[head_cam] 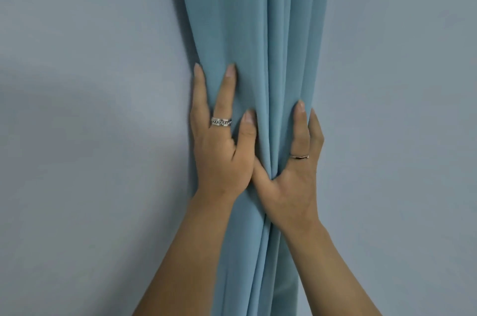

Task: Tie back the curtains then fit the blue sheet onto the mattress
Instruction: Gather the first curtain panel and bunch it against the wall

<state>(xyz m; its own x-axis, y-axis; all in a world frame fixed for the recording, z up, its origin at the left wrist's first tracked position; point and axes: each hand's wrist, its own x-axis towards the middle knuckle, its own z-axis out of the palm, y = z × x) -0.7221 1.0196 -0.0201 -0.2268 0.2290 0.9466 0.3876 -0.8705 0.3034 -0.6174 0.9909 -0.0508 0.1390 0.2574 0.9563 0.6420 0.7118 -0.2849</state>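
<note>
- Teal-blue pleated fabric curtain (258,31): hangs in vertical folds flat against the wall, drawn into a narrow bundle where the hands meet it.
- Pale blue-grey painted wall (90,83): smooth and plain on both sides of the curtain, with a soft shadow to the curtain's left.
- Left hand (222,158): at the curtain's left edge, back facing the camera. Its fingers (225,93) lie straight and pressed on the fabric, thumb alongside.
- Right hand (294,186): at the curtain's right edge, grasping the gathered folds, thumb across the front and fingers (300,129) wrapping the edge.
- Silver chain-patterned ring (221,121): on a left finger.
- Thin dark band ring (299,156): on a right finger.
</note>
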